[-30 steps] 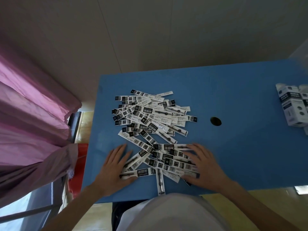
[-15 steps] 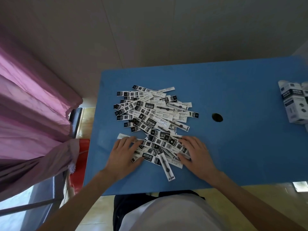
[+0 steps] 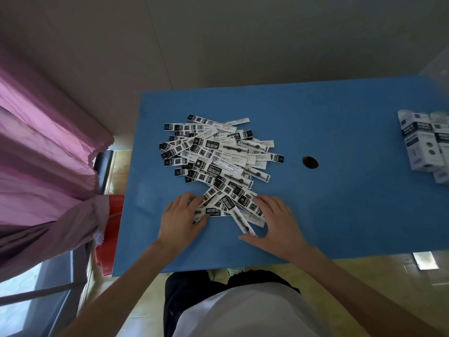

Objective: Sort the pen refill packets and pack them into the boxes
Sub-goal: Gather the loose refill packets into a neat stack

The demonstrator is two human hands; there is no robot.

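Two hands now sit closer together than before, and they have pushed the near packets up into the pile [image 3: 218,156], so it is tighter. The left hand [image 3: 181,218] lies flat with straight fingers on the packets at the pile's near left edge. The right hand [image 3: 277,223] lies flat too, fingers spread over the near right packets, thumb beside one long packet [image 3: 240,221] that sticks out. Neither hand grips anything. The pile is on the blue table [image 3: 340,210]. Boxes [image 3: 421,144] lie far to the right.

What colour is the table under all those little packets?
Blue. The table is plain blue with one dark round hole, seen in the head view.
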